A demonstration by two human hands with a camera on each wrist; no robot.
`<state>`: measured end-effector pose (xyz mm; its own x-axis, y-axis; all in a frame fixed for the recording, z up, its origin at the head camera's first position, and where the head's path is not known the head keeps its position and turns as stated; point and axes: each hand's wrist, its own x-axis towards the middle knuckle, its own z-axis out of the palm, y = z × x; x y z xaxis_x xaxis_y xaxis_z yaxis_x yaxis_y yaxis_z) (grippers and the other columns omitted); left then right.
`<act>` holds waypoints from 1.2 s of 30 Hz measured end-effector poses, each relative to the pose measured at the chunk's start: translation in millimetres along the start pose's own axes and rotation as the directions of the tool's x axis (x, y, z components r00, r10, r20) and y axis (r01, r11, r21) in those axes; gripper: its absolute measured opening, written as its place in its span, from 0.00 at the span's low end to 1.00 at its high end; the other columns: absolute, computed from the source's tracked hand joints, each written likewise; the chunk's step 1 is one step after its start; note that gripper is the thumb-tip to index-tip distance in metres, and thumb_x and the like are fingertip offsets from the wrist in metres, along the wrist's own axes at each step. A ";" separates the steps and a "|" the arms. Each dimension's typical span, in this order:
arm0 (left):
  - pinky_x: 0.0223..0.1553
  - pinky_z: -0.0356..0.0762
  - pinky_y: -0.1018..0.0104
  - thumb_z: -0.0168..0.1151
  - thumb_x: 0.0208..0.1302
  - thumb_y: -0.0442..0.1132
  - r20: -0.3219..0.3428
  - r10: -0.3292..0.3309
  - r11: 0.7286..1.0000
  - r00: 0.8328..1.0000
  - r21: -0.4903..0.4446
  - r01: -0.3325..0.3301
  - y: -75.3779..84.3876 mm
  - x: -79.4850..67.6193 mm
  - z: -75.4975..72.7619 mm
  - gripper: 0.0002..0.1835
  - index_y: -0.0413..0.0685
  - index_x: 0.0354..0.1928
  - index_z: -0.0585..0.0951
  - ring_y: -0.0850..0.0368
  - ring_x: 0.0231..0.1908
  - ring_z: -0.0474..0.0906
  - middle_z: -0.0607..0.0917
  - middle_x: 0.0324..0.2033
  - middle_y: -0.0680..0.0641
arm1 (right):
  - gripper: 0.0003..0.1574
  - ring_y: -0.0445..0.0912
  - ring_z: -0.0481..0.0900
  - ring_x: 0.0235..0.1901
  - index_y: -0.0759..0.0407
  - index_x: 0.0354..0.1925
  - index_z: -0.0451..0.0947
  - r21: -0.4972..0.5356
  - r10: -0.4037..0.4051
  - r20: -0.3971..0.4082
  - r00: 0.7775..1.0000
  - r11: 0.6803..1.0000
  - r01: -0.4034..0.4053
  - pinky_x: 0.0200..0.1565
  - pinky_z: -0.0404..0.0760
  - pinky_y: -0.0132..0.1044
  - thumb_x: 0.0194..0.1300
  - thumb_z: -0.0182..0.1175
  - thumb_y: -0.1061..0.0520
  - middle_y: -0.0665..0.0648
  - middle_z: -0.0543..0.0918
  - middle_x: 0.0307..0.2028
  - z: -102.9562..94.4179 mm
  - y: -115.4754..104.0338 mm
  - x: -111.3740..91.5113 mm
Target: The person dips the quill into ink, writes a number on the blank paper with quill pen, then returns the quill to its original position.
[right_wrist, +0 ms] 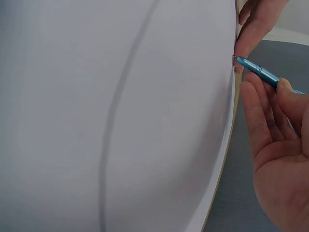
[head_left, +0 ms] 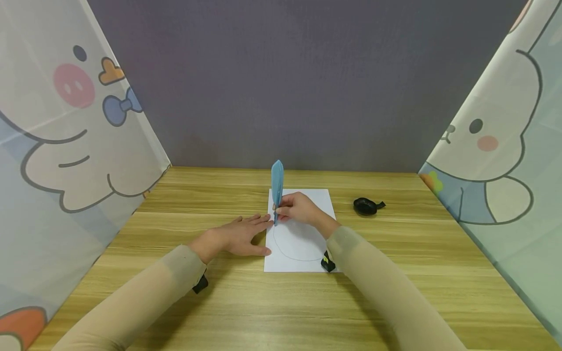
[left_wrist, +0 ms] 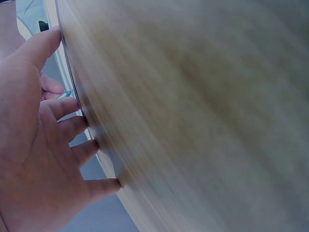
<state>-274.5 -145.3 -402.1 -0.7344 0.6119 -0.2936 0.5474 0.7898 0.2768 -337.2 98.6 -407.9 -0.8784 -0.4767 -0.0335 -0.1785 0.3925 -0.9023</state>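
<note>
A white sheet of paper (head_left: 303, 241) lies on the wooden table, with a thin curved line (head_left: 290, 254) drawn on its lower left part. My right hand (head_left: 300, 207) pinches a light blue feather-topped pen (head_left: 277, 180) almost upright, its point down near the paper's left side. The right wrist view shows the pen's blue metallic barrel (right_wrist: 260, 72) between thumb and fingers. My left hand (head_left: 241, 238) lies with fingers spread at the paper's left edge, fingertips touching down there. In the left wrist view, the left hand (left_wrist: 43, 130) partly hides the right hand.
A black oval object with a short strap (head_left: 365, 206) sits on the table to the right of the paper. A dark grey panel (head_left: 290, 87) stands behind the table. Cartoon-printed sheets (head_left: 66, 161) hang along both sides.
</note>
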 end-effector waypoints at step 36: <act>0.86 0.43 0.28 0.56 0.77 0.73 0.010 0.020 1.000 1.000 -0.004 -0.020 2.8 -5.0 -0.9 0.51 0.57 0.91 0.52 0.44 0.90 0.41 0.47 0.90 0.50 | 0.23 0.45 0.91 0.46 0.79 0.66 0.77 0.159 0.070 -0.096 0.993 0.986 -0.054 0.59 0.91 0.48 0.84 0.59 0.62 0.62 0.91 0.49 -76.2 27.8 -63.3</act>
<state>-269.6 -146.2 -399.0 -0.7191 0.6282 -0.2971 0.5604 0.7770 0.2865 -320.3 199.6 -398.1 -0.9272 -0.3705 -0.0550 -0.0582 0.2875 -0.9560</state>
